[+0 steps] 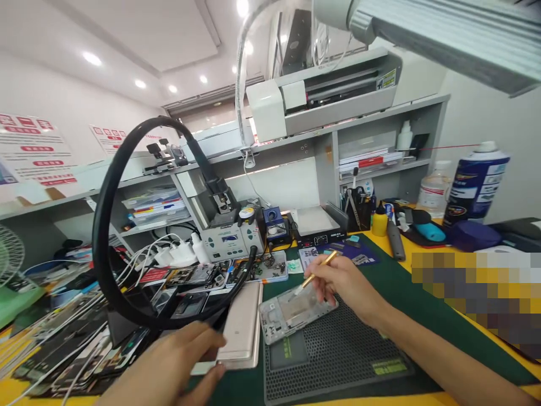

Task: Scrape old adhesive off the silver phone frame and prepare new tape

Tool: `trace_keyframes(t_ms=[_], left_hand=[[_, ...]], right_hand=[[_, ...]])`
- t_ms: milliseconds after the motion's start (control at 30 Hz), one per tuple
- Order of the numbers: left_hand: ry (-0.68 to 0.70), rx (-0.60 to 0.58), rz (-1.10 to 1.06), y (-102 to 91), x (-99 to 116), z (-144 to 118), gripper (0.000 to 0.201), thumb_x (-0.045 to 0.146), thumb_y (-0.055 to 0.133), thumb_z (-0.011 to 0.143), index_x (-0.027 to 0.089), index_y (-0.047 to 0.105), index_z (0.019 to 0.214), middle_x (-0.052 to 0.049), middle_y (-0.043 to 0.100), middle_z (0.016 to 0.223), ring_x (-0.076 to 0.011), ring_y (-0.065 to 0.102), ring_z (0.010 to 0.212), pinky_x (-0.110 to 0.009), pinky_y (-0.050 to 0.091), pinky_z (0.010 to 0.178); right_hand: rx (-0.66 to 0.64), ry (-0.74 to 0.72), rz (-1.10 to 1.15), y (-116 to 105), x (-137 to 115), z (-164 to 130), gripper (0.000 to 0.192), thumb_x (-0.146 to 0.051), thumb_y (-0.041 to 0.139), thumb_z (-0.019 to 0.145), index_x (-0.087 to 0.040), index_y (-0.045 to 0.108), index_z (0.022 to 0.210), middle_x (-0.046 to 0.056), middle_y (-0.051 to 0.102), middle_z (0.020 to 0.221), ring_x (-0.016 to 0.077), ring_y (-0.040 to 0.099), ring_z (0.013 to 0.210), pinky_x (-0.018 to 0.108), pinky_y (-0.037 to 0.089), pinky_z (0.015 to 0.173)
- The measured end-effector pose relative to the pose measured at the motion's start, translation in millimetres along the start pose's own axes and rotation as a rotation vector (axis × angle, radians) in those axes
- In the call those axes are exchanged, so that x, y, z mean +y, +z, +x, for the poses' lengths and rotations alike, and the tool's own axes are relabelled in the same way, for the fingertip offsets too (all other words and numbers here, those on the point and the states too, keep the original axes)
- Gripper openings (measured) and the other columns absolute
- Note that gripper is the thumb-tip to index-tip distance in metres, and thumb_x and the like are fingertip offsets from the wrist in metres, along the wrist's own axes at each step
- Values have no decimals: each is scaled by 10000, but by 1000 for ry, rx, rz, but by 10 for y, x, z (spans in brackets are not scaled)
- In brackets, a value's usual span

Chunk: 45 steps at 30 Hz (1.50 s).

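My right hand [344, 285] grips a thin gold-handled brush [318, 269] like a pen, its tip resting on an opened phone frame [291, 313] that lies on a black perforated work mat [333, 349]. My left hand [177, 363] hovers low at the front left, fingers apart and empty, its fingertips close to a gold phone back cover [242, 332] lying beside the frame. A thick black hose [127, 225] loops in front of the left hand.
A rework station [230, 239] sits behind the hose. Piles of phone parts and white cables [76, 332] fill the left. A spray can [475, 183], bottles and tools [380, 220] stand at the right. Shelves with a machine [329, 93] rise behind.
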<state>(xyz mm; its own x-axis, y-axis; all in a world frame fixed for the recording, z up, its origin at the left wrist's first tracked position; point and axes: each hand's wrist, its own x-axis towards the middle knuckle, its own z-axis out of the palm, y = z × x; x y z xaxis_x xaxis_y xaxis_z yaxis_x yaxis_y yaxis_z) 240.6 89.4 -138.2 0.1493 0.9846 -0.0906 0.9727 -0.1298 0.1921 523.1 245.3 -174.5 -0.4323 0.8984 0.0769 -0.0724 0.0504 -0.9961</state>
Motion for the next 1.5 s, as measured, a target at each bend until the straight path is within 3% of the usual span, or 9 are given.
trace_keyframes(t_ms=[67,133,367,500,700,867,1167,1400,1500], left_hand=[[57,-11,-64,-32,259,254,378,404,511,944,307,611,1296,-41,655,1269,-224,647,1129,-325,493,973],[130,-7,-78,-32,395,479,504,383,616,881,250,555,1363,-76,592,1367,-245,587,1232,-350,441,1077],[222,-28,-21,108,419,874,718,322,680,774,166,501,1451,-151,606,1345,-330,556,1265,-446,439,1090],[228,-35,-19,167,356,921,766,335,683,768,144,471,1479,-166,571,1395,-347,500,1326,-474,387,1146],[255,-4,-76,252,240,950,830,298,689,765,192,367,1522,-130,440,1486,-303,396,1412,-436,327,1205],[280,18,-121,291,180,939,784,289,676,797,289,361,1515,-93,449,1452,-305,420,1392,-446,389,1162],[287,44,-159,419,75,927,806,299,673,856,469,245,1519,1,471,1505,-286,423,1411,-507,384,1163],[322,134,-96,493,58,911,770,308,659,863,439,271,1515,-21,529,1452,-294,509,1341,-480,454,1099],[311,142,-84,506,69,897,768,293,648,857,433,274,1513,-24,538,1444,-294,528,1322,-486,465,1087]], right_hand=[[6,72,4,-49,4,48,244,-268,595,997,-144,608,787,-45,575,624,97,572,477,184,393,379],[18,127,-1,-114,10,90,242,-309,603,1018,-139,618,847,-55,582,653,81,561,480,175,421,399],[-9,198,4,-300,55,163,252,-361,593,1030,-130,654,950,-31,638,740,80,575,507,197,485,456],[-88,201,38,-291,49,138,291,-385,583,1033,-128,656,918,-27,650,717,82,591,498,183,462,423],[-109,199,71,-201,23,87,262,-316,584,991,-140,617,800,-45,595,593,69,542,397,155,389,335],[-128,177,24,-160,-1,39,192,-273,608,898,-137,651,770,-7,610,592,74,557,382,148,390,314],[-90,73,-135,-249,-115,-50,144,-271,624,882,-169,630,780,0,671,645,82,587,404,144,395,334],[-121,133,-297,-200,-199,-135,168,-305,655,917,-166,663,821,18,693,708,98,615,485,162,400,399],[-136,161,-385,-147,-222,-167,184,-329,651,927,-179,659,820,-14,650,646,87,569,485,160,387,421]])
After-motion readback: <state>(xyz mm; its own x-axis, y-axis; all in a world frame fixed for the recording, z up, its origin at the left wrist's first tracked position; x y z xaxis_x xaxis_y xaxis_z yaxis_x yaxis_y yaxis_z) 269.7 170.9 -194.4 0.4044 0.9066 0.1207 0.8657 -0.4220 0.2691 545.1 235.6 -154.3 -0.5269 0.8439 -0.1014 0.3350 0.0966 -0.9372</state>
